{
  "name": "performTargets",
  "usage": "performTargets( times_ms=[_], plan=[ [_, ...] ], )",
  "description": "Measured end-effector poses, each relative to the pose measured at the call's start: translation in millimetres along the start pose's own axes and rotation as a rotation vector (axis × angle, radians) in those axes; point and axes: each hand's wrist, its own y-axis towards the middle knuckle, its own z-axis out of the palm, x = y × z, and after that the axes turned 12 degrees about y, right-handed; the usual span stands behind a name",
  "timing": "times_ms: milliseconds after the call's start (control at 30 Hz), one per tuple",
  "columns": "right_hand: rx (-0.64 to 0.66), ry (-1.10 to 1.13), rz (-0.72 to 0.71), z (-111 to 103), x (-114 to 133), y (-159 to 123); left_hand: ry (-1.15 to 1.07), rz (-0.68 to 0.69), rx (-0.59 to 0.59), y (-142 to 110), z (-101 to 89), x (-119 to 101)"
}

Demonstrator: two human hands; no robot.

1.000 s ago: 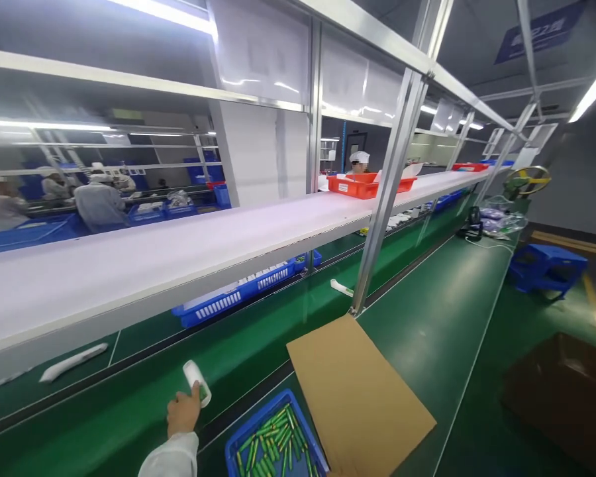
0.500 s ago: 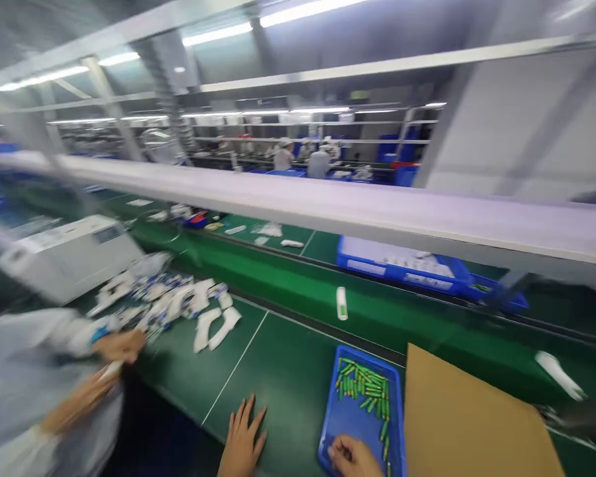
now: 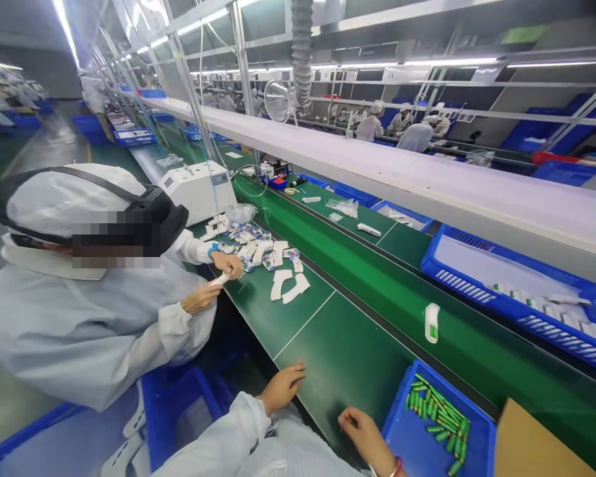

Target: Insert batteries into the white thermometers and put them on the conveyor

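My left hand (image 3: 281, 388) rests empty on the near edge of the green conveyor belt (image 3: 342, 351). My right hand (image 3: 363, 432), with a bracelet at the wrist, lies just left of a blue tray (image 3: 402, 440) and holds nothing. The tray carries a loose pile of small green cylinders (image 3: 437, 414). Farther out on the belt, a white plastic casing with a green insert (image 3: 432, 322) stands out of reach of both hands. To the left, a co-worker's hands (image 3: 213, 281) hold a small white piece above scattered white parts (image 3: 283, 281).
A cardboard sheet (image 3: 536, 444) lies at the lower right corner. A blue crate with white items (image 3: 516, 291) sits on the far belt. A white shelf (image 3: 377, 152) runs overhead, and a white machine (image 3: 193, 192) stands beyond the co-worker. A blue bin (image 3: 179, 411) sits below the bench.
My view has swung left along the belt. One hand held the white casing a second ago; it now stands on the belt. Both my hands lie apart and empty.
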Motion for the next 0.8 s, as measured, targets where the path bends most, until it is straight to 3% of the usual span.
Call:
performTargets(
  times_ms=[167, 300, 467, 567, 667, 733, 800],
  plan=[
    [-0.069, -0.324, 0.028, 13, -3, 27, -0.104, -0.033, -0.084, -11, 2.7, 16],
    [-0.075, -0.557, 0.071, 18, 5, 41, -0.127, -0.119, -0.22, -39, 13.6, 24],
    [0.012, -0.682, 0.105, 11, 13, 51, 0.005, -0.454, -0.508, -105, 50.2, 30],
    [0.072, -0.768, 0.042, 3, 4, 51, 0.099, -0.659, -0.627, -162, 88.8, 11],
    [0.124, -0.852, -0.053, -2, -6, 45, 0.138, -0.826, -0.663, -220, 128.5, -26],
    [0.156, -0.896, -0.107, -2, -11, 41, 0.169, -0.915, -0.673, -253, 145.4, -50],
    [0.181, -0.933, -0.141, -1, -14, 39, 0.208, -1.01, -0.702, -280, 150.5, -63]
  ],
)
